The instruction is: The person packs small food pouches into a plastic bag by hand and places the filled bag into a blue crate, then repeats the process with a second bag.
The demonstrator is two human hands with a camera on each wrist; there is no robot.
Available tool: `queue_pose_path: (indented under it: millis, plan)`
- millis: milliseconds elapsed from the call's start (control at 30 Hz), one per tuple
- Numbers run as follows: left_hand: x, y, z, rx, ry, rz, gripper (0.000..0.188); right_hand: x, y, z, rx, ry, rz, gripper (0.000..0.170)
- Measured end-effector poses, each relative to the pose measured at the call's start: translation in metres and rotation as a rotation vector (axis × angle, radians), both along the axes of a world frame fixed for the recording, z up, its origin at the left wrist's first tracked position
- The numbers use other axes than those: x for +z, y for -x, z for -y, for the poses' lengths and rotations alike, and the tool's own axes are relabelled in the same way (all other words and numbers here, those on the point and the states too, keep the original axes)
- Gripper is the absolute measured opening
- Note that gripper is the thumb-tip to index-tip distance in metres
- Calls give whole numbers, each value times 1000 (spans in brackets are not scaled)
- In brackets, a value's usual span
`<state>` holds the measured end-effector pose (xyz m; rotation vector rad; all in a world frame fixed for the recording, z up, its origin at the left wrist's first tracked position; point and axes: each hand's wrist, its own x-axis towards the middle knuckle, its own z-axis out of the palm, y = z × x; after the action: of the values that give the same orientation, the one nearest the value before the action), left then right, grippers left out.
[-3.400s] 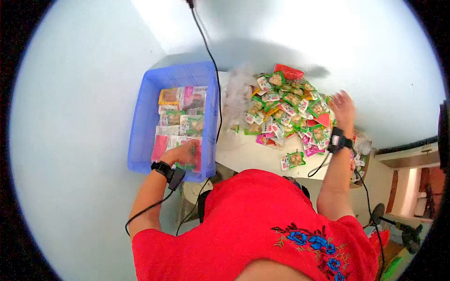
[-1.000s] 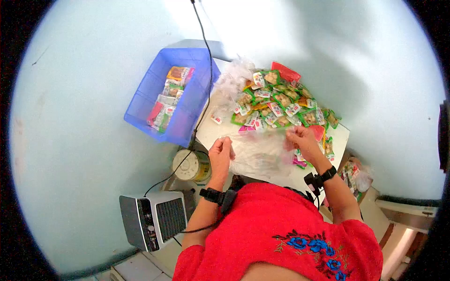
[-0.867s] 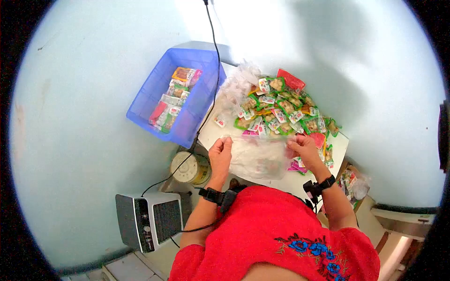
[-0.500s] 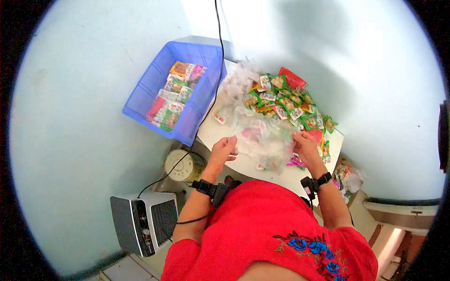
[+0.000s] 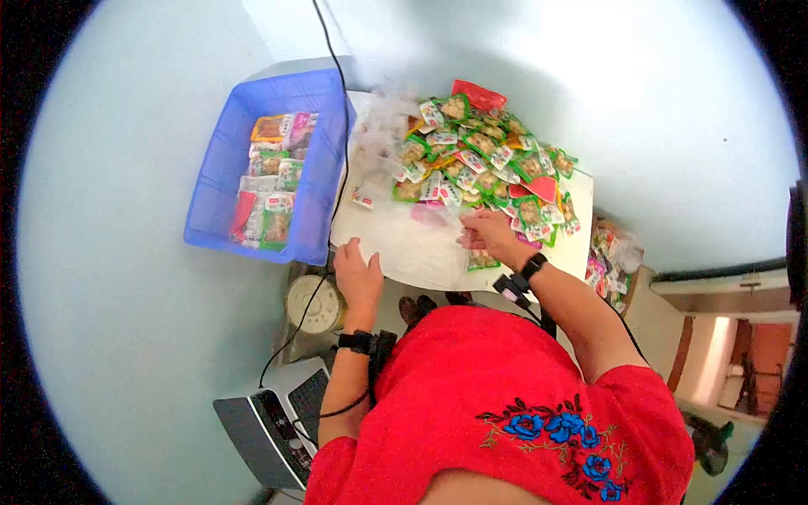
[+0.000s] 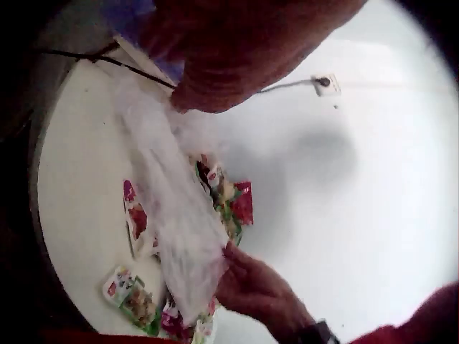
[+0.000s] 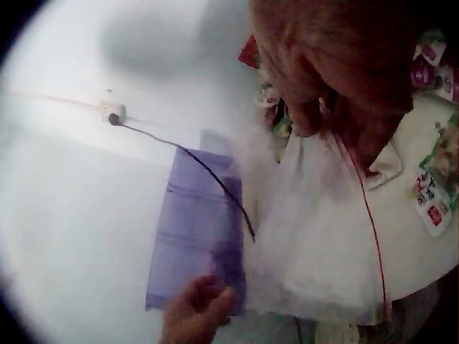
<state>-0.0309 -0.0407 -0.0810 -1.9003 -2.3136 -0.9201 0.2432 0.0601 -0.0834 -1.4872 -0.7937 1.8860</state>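
Note:
A clear plastic bag (image 5: 412, 250) spreads over the front of the white table (image 5: 547, 273). My right hand (image 5: 495, 237) pinches the bag's right end; in the right wrist view, the bag (image 7: 315, 229) hangs from its fingers. To the left of the bag, by the table's edge, my left hand (image 5: 358, 282) has its thumb spread away from the fingers and holds nothing. The right wrist view also shows the left hand (image 7: 197, 312) apart from the bag, near the blue crate. Behind the bag lies a heap of small snack packets (image 5: 480, 151) in green, white, red and pink.
The blue plastic crate (image 5: 202, 198) at the left holds several packed pouches (image 5: 273, 160). More thin clear bags (image 5: 383, 126) lie between crate and heap. A black cable (image 5: 343, 126) hangs past the crate. A round-lidded bucket (image 5: 313, 305) and a grey-black appliance (image 5: 282, 421) stand lower left.
Both hands moved from the crate and heap to the clear bag and stretched it between them. The left hand has since let go and moved left; the right still holds the bag.

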Motion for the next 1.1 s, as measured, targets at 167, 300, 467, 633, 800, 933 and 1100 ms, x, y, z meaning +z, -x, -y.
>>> queue_pose_path:
  millis: [167,300,467,633,800,933,1100]
  plan:
    - [23,-48,-7,-419,264,210,46,-7,45,9,-40,41,-38,20]
    - [20,-62,-13,-517,355,280,35,5,62,17,-4,-22,-38,24]
    - [3,-59,-20,-526,361,337,19,6,65,23,-24,-53,8,24]
    - [-8,-56,-24,-542,272,418,11,-6,56,29,117,-79,-28,19]
    - [-6,-51,-27,-498,276,492,8,1,53,33,180,-102,-17,14]
    - [0,-45,-29,-467,229,476,7,-1,55,29,185,-86,-4,11]
    - [0,-42,-27,-510,227,500,8,4,61,30,175,-115,-10,12]
